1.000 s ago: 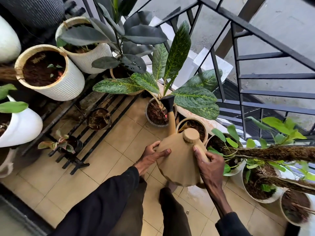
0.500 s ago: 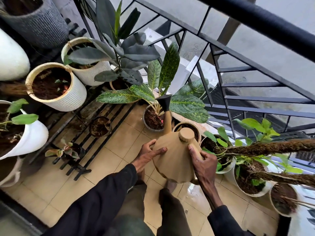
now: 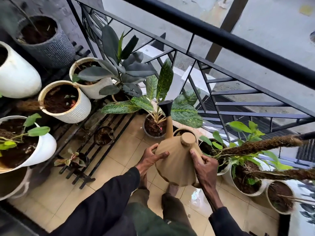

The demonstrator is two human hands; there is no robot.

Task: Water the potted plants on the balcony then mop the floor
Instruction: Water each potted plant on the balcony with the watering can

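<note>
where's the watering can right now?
Head view, lower centre: tan watering can, left hand on its side, right hand gripping its handle, spout toward the speckled-leaf plant's pot.

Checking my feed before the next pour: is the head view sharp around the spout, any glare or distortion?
Head view: soft, even daylight, no hard shadows; the black spout rose and watering can are sharp; wet floor tiles show mild glare; pots at the left edge look stretched, the lower-right corner smeared.

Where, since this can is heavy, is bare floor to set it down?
Widest: bare tiles left of your legs, beside the rack. A smaller patch lies between the rack and the spotted plant's pot. Pots crowd the right side, and tiles there are wet.
</note>
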